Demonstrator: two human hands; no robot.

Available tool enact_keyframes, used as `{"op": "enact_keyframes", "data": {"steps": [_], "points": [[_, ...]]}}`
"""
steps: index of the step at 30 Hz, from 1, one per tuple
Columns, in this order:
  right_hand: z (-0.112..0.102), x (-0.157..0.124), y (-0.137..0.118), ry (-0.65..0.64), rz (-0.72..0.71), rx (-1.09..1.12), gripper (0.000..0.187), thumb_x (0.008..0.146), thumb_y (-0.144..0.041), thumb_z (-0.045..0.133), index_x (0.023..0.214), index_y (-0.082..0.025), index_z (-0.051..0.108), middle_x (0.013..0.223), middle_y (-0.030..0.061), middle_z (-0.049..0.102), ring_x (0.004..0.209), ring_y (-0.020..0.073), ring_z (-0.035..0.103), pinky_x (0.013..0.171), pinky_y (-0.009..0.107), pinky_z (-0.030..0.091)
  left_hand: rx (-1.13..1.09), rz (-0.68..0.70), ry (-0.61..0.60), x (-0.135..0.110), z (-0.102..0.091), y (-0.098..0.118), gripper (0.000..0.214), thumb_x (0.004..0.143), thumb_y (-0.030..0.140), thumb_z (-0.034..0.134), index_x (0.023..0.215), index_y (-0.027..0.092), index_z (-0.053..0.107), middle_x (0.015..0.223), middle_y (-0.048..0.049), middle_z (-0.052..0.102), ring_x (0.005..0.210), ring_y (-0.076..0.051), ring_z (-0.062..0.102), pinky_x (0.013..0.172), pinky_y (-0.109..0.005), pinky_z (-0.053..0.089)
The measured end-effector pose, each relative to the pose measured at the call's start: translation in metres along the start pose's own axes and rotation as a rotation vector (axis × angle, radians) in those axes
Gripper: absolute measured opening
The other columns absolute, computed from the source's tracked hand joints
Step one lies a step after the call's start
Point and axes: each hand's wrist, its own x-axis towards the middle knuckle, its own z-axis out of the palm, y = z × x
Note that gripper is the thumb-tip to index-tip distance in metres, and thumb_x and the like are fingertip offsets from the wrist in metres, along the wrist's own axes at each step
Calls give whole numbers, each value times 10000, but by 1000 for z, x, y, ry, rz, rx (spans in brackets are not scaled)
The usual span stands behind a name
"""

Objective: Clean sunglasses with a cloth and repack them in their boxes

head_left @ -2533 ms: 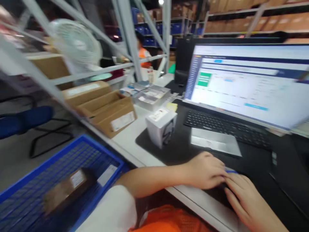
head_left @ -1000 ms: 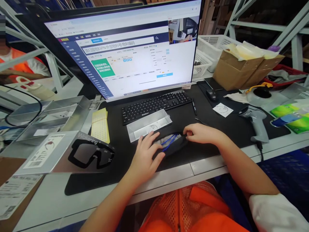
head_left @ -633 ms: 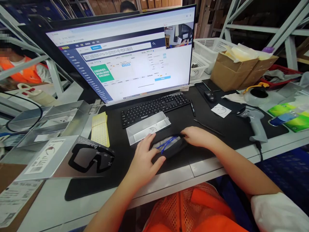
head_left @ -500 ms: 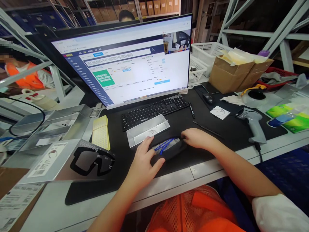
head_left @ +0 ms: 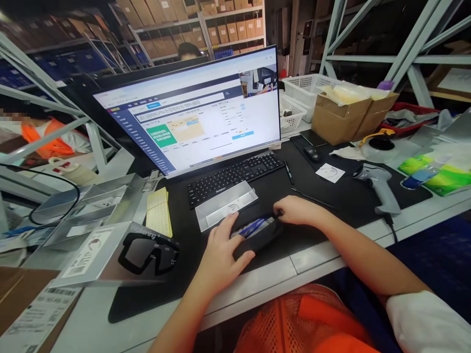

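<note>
A black soft case (head_left: pixel 259 235) lies on the black desk mat (head_left: pixel 331 196), with blue-framed glasses (head_left: pixel 253 226) in a clear wrap showing in its opening. My left hand (head_left: pixel 222 245) grips the case's left end, thumb under, fingers on top. My right hand (head_left: pixel 298 210) pinches the case's right end, fingers closed. Just behind the case sits a shallow silver tray (head_left: pixel 225 205), then a black keyboard (head_left: pixel 235 174) and a large lit monitor (head_left: pixel 195 113).
A silver box printed with black goggles (head_left: pixel 117 252) lies at left beside yellow labels (head_left: pixel 159 218). A grey barcode scanner (head_left: pixel 380 189), a pen (head_left: pixel 287 171), a mouse (head_left: pixel 312 153), cardboard boxes (head_left: pixel 349 115) and white baskets (head_left: pixel 301 93) stand at right. A person in orange sits far left.
The view swung from the left side of the desk to the monitor. Both hands stay on the black case; the case opening has narrowed slightly over the blue glasses.
</note>
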Motion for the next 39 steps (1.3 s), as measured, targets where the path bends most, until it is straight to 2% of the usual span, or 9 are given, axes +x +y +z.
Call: {"op": "enact_keyframes", "data": {"steps": [6,10,14,20,23,28,33,36,39], "points": [[-2,-8,-8,26,-76,16,96,731,-166,630,804,-195,684,838,39,727,746,179,626,595,252,327,-28,-3,9,-4,-3,-2,872,753,407,808,1502,272,382,1577,-139,390,1392,-363,416,1131,-575,375],[-8,-15,-19,67,-125,34,73,745,-163,604,772,-194,664,812,31,705,722,163,600,591,252,315,-45,11,-8,-8,-11,-3,843,812,317,728,1544,292,310,1478,-122,465,1333,-328,453,1118,-529,400],[-11,-14,-20,-89,-56,29,120,777,-233,590,700,-177,662,783,54,684,689,175,583,593,271,328,-8,-40,-9,-9,-7,3,941,759,256,703,1580,250,242,1440,-144,471,1305,-347,456,1098,-539,401],[-17,-22,-2,-293,-99,196,225,825,-279,551,625,-182,585,668,-1,656,621,132,574,609,242,399,9,-37,-82,-6,4,10,1061,760,524,763,1605,236,191,1476,-159,448,1334,-369,426,1118,-565,365],[-34,-32,-4,-314,-105,280,258,849,-266,496,607,-188,532,567,-28,602,551,117,543,595,238,417,34,-48,-121,-2,-1,10,961,816,477,729,1599,248,221,1449,-156,484,1301,-350,465,1070,-534,411],[-52,-20,-74,-197,-226,229,236,809,-183,527,574,-183,553,561,-27,560,554,117,486,573,252,358,106,-66,-142,6,-7,18,813,865,439,672,1567,227,320,1397,-158,531,1227,-347,516,975,-496,467],[-28,-5,-157,-105,-363,-253,24,741,-174,709,731,-158,724,813,89,736,676,215,633,609,314,413,45,-11,-147,12,-2,26,422,862,402,673,1268,288,649,1298,-107,640,1155,-355,547,973,-567,429],[-26,-19,-150,-6,-375,-199,103,806,-220,679,860,-144,723,844,111,738,729,240,660,617,324,428,-84,-88,-59,17,2,24,309,959,262,480,1204,255,667,1169,-94,696,1078,-281,592,1015,-550,416],[-30,-40,-114,251,-376,34,154,889,-275,610,983,-164,660,928,81,723,794,207,652,670,299,452,-199,-116,-6,21,3,19,395,1028,250,319,1239,274,653,1249,-66,685,1195,-241,579,1134,-590,306]]}}
